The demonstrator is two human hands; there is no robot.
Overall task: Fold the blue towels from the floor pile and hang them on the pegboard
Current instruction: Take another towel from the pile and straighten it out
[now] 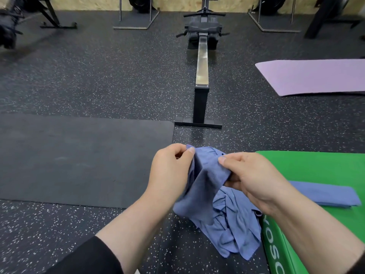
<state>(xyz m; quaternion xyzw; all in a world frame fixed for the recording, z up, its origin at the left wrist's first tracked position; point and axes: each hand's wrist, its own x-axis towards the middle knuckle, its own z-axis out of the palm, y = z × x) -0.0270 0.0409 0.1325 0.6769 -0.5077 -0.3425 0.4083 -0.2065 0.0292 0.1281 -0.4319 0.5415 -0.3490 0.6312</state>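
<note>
Up front, a blue towel [207,175] hangs in the air between both hands, above the floor [118,76]. Its top edge is stretched from one hand to the other, and the rest droops in loose folds. The left hand [169,171] pinches one top corner between thumb and curled fingers. The right hand [250,178] grips the other end, thumb on top of the cloth and fingers curled under it.

Below the held towel lies the pile [233,230] of crumpled blue towels, on the floor and hard against the side of a green box [325,169]. On top of that box rests a folded towel [324,194], a flat long strip, just right of the right wrist. White letters run along the box's near side.

Left of the hands a black mat [79,159] lies flat. Straight ahead stands a rower [201,72], its metal rail running away from the viewer and its foot close to the mat's far corner. Farther right lies a purple mat [316,76]. Dark stands and frames line the far wall, partly cut off.
</note>
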